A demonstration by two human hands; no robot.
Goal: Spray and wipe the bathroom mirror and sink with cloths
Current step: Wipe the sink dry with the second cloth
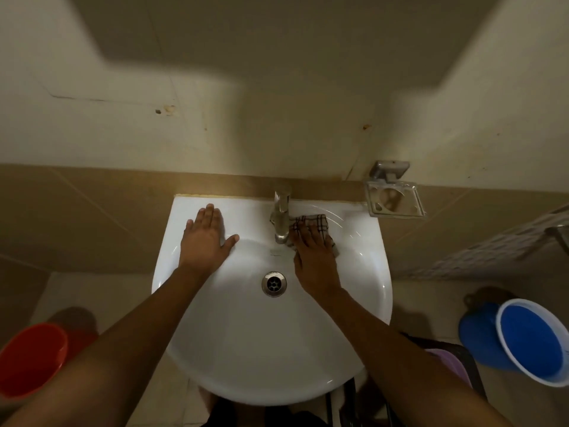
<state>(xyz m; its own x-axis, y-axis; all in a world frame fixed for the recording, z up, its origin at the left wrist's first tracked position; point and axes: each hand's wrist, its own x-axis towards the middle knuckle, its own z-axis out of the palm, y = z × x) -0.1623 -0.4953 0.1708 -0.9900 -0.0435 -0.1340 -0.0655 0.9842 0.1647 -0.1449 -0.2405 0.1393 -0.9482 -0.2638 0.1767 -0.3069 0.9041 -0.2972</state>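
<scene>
Sink-wiping step: right hand [312, 246] presses checked cloth [311, 221] flat on sink [215, 349] rim beside tap [281, 217]; left hand [204, 238] spread, bracing. Next, likely: sweep cloth into basin.

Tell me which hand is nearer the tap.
Right. The right hand presses the checked cloth against the tap; the left hand rests flat on the sink ledge, apart from it.

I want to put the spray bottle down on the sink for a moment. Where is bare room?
Bare ledge: the sink back left corner, between the left hand and the wall. Crowded: right of the tap, where the right hand presses the checked cloth.
</scene>
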